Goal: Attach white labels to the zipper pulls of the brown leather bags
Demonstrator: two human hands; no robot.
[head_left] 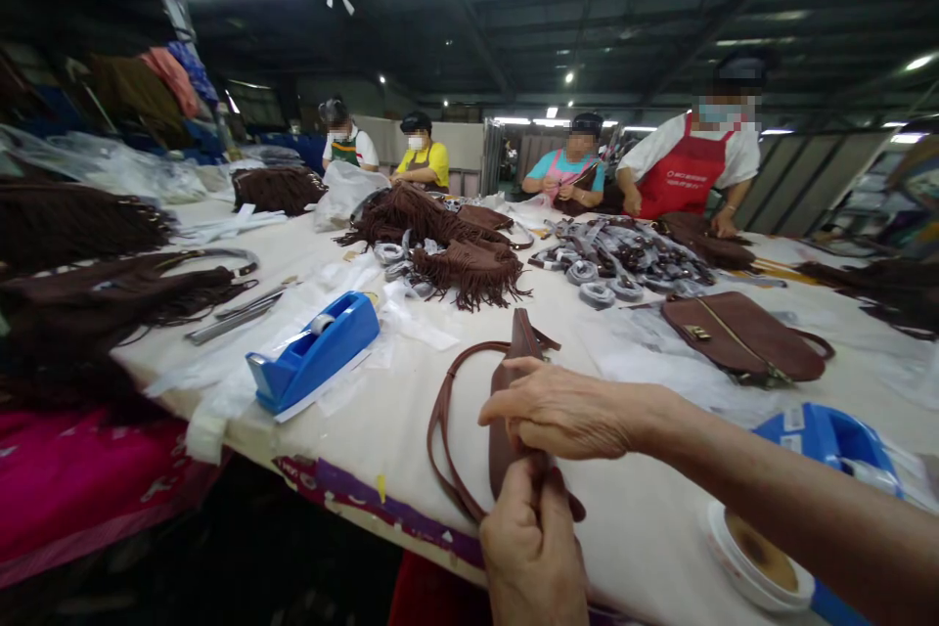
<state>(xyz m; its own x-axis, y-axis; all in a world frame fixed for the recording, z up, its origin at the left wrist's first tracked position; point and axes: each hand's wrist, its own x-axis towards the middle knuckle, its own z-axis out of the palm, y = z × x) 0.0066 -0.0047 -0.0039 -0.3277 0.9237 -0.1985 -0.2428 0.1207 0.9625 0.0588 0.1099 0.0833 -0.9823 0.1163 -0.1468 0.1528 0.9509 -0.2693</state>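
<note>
A brown leather bag point(501, 479) stands narrow side up near the table's front edge, with its thin strap point(440, 411) looping out to the left. At the bag's near end, my left hand point(532, 548) pinches it between thumb and fingers. My right hand point(564, 409) reaches across from the right and lies over the bag's middle, fingers bent round it; their tips are partly hidden. The bag's far end points away from me, and part of its body is covered by my hands.
A blue tape dispenser point(315, 352) stands to the left, another point(836, 445) at right beside a tape roll point(763, 558). A brown zipped bag point(744, 335) lies at right. Fringed bags point(469, 264) and wrapped straps point(623, 254) are piled behind. Several co-workers work across the table.
</note>
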